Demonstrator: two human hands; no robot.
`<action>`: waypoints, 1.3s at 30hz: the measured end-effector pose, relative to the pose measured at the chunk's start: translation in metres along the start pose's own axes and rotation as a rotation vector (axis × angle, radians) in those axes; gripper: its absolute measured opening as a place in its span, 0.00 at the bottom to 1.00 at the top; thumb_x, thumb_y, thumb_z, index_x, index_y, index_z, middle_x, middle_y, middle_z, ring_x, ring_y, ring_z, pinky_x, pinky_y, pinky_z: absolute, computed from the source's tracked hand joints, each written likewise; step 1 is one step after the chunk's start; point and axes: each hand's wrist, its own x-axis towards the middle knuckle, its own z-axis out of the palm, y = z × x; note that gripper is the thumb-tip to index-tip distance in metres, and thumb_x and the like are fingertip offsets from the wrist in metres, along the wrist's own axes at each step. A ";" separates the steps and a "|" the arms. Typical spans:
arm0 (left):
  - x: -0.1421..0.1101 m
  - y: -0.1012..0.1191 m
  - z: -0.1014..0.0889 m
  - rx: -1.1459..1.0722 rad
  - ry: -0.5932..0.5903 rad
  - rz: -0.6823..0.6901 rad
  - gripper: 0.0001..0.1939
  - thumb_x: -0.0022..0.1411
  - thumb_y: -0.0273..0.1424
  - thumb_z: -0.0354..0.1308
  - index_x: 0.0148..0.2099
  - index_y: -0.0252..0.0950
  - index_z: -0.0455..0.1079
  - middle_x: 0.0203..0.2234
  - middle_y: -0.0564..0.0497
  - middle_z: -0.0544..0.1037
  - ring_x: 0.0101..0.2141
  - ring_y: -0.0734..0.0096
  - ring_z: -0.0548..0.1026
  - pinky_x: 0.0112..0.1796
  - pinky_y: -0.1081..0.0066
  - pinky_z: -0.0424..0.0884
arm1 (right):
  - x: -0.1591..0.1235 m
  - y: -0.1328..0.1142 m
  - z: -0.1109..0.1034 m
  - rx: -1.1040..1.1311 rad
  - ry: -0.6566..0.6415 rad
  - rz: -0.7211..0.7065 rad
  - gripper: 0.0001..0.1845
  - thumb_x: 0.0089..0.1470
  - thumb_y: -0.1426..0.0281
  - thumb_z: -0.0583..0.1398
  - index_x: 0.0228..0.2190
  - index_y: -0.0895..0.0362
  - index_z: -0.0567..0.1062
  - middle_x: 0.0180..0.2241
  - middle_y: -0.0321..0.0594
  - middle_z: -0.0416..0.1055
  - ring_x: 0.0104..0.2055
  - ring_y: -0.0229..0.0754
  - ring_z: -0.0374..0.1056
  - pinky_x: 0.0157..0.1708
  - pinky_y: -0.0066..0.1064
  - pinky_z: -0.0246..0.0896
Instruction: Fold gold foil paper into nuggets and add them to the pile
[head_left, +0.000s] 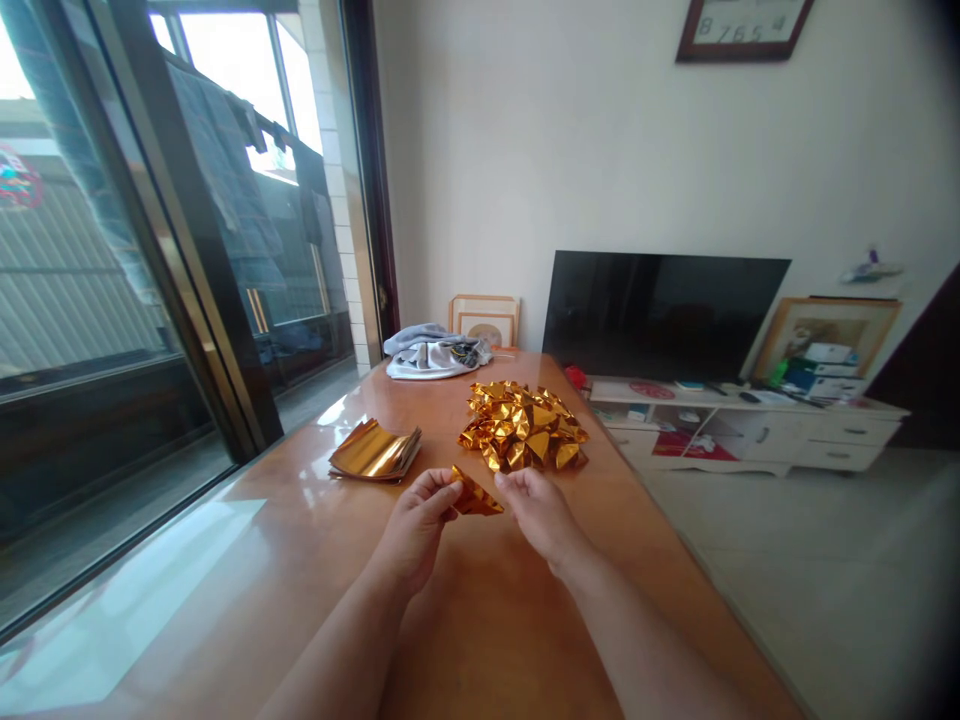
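Note:
My left hand (424, 515) pinches a folded piece of gold foil paper (478, 497) between thumb and fingers, above the table. Creased and pointed, the piece stretches toward my right hand (541, 515). That hand is closed, its fingers curled and its thumb on top, right beside the foil's tip. Whether it grips the tip is hidden. Behind my right hand lies a heap of folded gold foil pieces (529, 430). Past my left hand sits a stack of flat gold foil sheets (373, 450), slightly curled at the edges.
The glossy wooden table (315, 590) has its right edge close to my right arm. At its far end lies a bundle of grey and white cloth (431, 352). A television (664, 315) stands on a low white cabinet (840, 430). Glass sliding doors (150, 250) run along the left.

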 end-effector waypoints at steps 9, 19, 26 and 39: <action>0.000 -0.001 0.001 0.123 0.085 0.056 0.12 0.55 0.36 0.68 0.40 0.38 0.75 0.35 0.51 0.79 0.34 0.70 0.73 0.37 0.71 0.63 | -0.003 0.006 0.008 0.275 -0.101 0.108 0.13 0.51 0.60 0.63 0.33 0.57 0.73 0.26 0.36 0.72 0.24 0.36 0.65 0.23 0.25 0.58; -0.002 -0.008 0.007 0.283 0.157 0.079 0.13 0.55 0.34 0.66 0.42 0.34 0.77 0.36 0.47 0.81 0.37 0.63 0.75 0.39 0.69 0.66 | -0.003 0.010 0.003 -0.305 0.132 -0.355 0.08 0.58 0.66 0.58 0.32 0.54 0.76 0.30 0.40 0.76 0.32 0.44 0.70 0.33 0.32 0.62; 0.005 -0.018 0.000 0.288 0.148 -0.012 0.14 0.52 0.33 0.65 0.41 0.31 0.77 0.30 0.48 0.80 0.28 0.71 0.71 0.31 0.72 0.65 | -0.003 0.011 0.005 -0.299 0.139 -0.411 0.09 0.58 0.66 0.58 0.37 0.55 0.77 0.35 0.42 0.78 0.36 0.44 0.73 0.38 0.32 0.66; 0.011 -0.031 -0.005 0.320 0.133 -0.059 0.19 0.52 0.28 0.61 0.48 0.30 0.76 0.35 0.44 0.81 0.29 0.71 0.74 0.33 0.71 0.68 | 0.004 0.029 0.006 -0.231 -0.004 -0.263 0.18 0.59 0.66 0.56 0.47 0.56 0.79 0.32 0.40 0.79 0.33 0.44 0.75 0.34 0.31 0.69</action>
